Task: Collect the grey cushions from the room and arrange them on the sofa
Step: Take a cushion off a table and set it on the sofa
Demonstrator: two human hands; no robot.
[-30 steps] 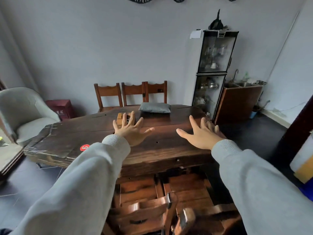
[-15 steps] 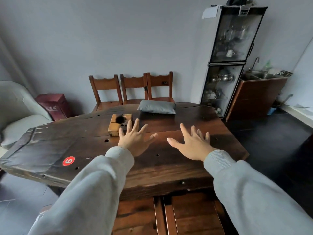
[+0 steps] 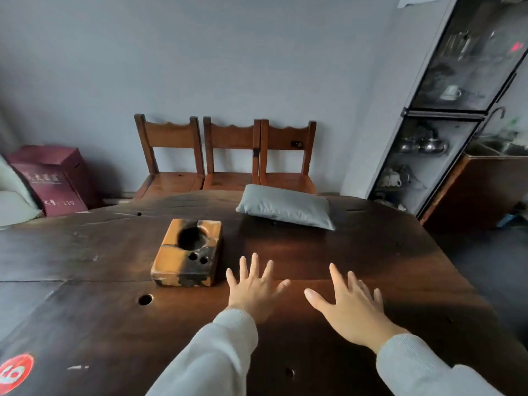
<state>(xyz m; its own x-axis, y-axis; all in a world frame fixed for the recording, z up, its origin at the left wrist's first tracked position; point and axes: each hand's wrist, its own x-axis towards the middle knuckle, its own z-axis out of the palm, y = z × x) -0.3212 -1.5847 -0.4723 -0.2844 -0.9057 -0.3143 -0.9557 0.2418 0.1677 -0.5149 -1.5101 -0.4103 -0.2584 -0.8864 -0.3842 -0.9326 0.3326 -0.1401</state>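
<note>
early going, i judge: the flat grey fabric cushion (image 3: pixel 285 206) lies ungrasped at the dark wooden table's (image 3: pixel 371 252) far edge, left hand (image 3: pixel 254 290) and right hand (image 3: pixel 350 307) spread, holding nothing.

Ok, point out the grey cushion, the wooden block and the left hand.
grey cushion (image 3: pixel 285 207): head view, middle of its top face.
wooden block (image 3: pixel 175 262): head view, top face, front left.
left hand (image 3: pixel 254 290): head view, back of the hand.

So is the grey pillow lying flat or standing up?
Lying flat. The grey cushion rests on its broad side on the wooden table; the left hand and right hand are open, short of it.
</note>
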